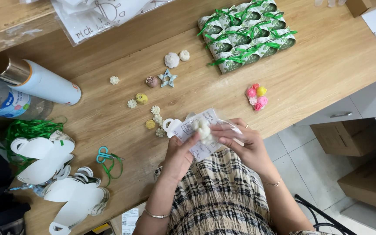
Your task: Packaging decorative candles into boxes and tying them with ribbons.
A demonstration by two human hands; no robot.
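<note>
While both hands [214, 146] meet, fingers [229, 141] pinch a clear bag [201, 132].

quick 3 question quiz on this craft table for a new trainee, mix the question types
1. True or false: the finished boxes tied with green ribbon sit at the far side of the table.
2. What do the left hand and right hand hold between them? A) scissors B) a clear bag with small white flowers C) a bottle
3. What colour are the handles of the small scissors?

Key: 1 true; 2 B; 3 teal.
</note>
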